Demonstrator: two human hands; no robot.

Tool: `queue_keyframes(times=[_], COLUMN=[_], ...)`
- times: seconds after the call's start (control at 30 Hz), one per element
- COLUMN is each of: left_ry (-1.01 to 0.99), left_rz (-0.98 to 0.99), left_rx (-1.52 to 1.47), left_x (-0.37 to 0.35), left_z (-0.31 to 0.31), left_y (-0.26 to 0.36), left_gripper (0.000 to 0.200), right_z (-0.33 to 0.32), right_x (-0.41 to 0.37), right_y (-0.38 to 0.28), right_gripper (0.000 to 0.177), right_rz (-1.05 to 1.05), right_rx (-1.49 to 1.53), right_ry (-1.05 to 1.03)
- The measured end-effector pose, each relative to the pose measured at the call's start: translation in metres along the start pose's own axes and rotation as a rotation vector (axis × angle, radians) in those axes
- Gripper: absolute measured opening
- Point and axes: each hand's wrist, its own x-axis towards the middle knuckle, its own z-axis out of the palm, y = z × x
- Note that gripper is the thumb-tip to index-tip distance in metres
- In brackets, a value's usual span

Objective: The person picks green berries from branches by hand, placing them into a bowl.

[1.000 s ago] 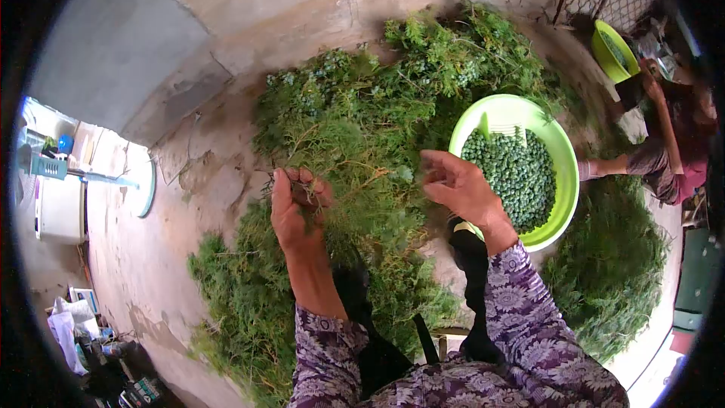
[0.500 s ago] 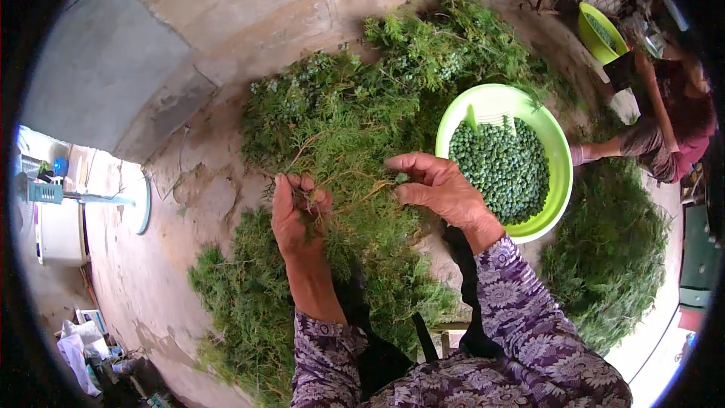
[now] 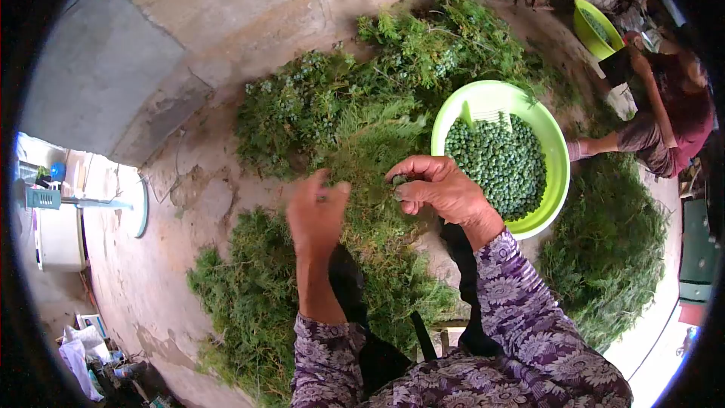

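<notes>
My right hand (image 3: 445,190) is closed in a pinch beside the basin, with a small green cone (image 3: 399,180) between thumb and forefinger. Blurred by motion, my left hand (image 3: 316,211) is over the greenery, thumb and forefinger apart, and I see nothing in it. A light-green basin (image 3: 559,174) with many round green cones (image 3: 500,170) stands to the right of my right hand. Ahead of both hands lies a heap of cut evergreen branches (image 3: 302,109), some bearing pale green cones. A blurred leafy sprig (image 3: 377,125) is over this heap.
More evergreen branches lie in a heap (image 3: 249,279) at lower left and another (image 3: 604,249) right of the basin. At far right a person (image 3: 668,113) sits near a second green basin (image 3: 587,34). A pale blue fan (image 3: 140,204) stands at left, by a wall.
The thin branch that stretched between my hands is no longer in them. My left hand has moved slightly right and its fingers have parted. My right hand keeps its pinch in nearly the same place.
</notes>
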Motion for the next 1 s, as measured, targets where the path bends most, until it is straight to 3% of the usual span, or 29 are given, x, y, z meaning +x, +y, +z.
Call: queue_keyframes(times=[0.07,0.1,0.17,0.2,0.33,0.4,0.5,0.8,0.93,1.0], left_ry=[-0.397,-0.394,-0.682,-0.699,-0.655,-0.655,-0.577,-0.577,-0.589,-0.596], left_rz=[0.187,0.184,0.124,0.188,0.129,0.077,0.070,-0.006,-0.130,-0.133], left_rx=[-0.303,-0.306,-0.671,-0.637,-0.774,-0.559,-0.504,-0.455,-0.487,-0.525], left_x=[-0.009,-0.013,-0.016,-0.015,-0.017,-0.019,-0.021,-0.024,-0.025,-0.026], left_z=[0.015,0.019,0.023,0.025,0.028,0.024,0.029,0.024,0.021,0.017], left_y=[-0.001,0.008,0.030,0.030,0.033,0.030,0.025,0.035,0.039,0.042], left_gripper=[0.043,0.043,0.050,0.053,0.046,0.031,0.014,0.016,0.018,0.018], right_z=[0.000,0.000,-0.001,-0.001,-0.002,-0.004,-0.007,-0.005,-0.003,-0.003], right_x=[-0.002,-0.002,-0.002,-0.003,-0.004,-0.004,-0.005,-0.002,-0.002,-0.004], right_y=[-0.001,-0.002,-0.002,-0.002,-0.002,0.000,-0.002,0.000,-0.001,-0.007], right_gripper=[0.023,0.023,0.023,0.023,0.023,0.022,0.021,0.019,0.020,0.024], right_rz=[0.019,0.032,0.018,0.003,0.023,0.023,0.031,-0.029,-0.023,0.036], right_rx=[0.090,0.178,0.279,0.382,0.382,0.313,0.109,-0.188,-0.167,-0.012], right_ry=[0.002,0.004,-0.034,-0.070,-0.084,-0.027,0.030,0.122,0.120,0.080])
